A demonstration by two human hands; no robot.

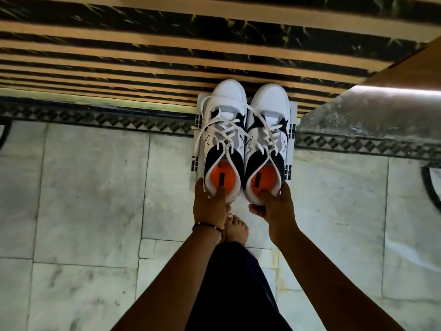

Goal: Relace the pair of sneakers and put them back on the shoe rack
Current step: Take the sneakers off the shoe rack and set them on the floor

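I hold a pair of white, grey and black sneakers side by side above the floor, toes pointing away from me. My left hand (pixel 209 200) grips the heel of the left sneaker (pixel 224 130), thumb inside over the orange insole. My right hand (pixel 272 204) grips the heel of the right sneaker (pixel 268 137) the same way. Both shoes carry white laces threaded loosely, with the ends hanging slack over the sides. No shoe rack can be made out in view.
A staircase (pixel 167 51) with black marble treads and tan edges rises beyond the sneakers. A patterned border strip (pixel 95 117) runs along the white marble floor (pixel 83 187). My bare foot (pixel 236 226) and dark trouser leg (pixel 236 287) are below my hands.
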